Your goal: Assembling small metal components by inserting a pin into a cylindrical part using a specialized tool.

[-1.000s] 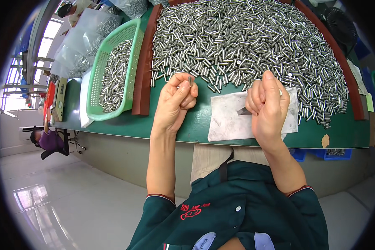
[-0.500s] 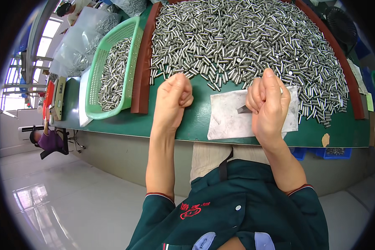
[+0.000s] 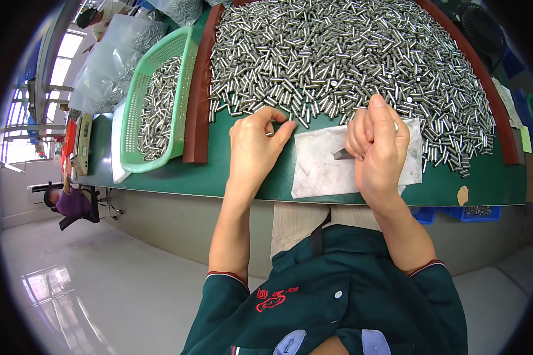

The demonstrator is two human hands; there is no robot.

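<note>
My left hand [image 3: 256, 145] is at the near edge of a large heap of short steel pins [image 3: 349, 53]. Its fingers are curled, and the thumb points toward the index fingertip. One small shiny pin [image 3: 270, 134] shows inside the curl. To the right, my right hand [image 3: 378, 151] is a closed fist with the thumb on top, above a smudged white cloth [image 3: 320, 171]. From under its fingers juts a flat grey metal piece [image 3: 342, 154]; the rest of that piece is hidden in the fist.
Reddish-brown bars [image 3: 196, 130] border the heap on the green table [image 3: 249, 188]. Left of it stands a green basket [image 3: 129, 127] of pins, with clear bags [image 3: 103, 71] behind. Blue bins [image 3: 477, 214] sit below the right front edge. Other people are at the far left.
My left hand has moved slightly right, its fist loosening so that the thumb and index finger reach forward near the pins. My right hand stays almost where it was, still closed.
</note>
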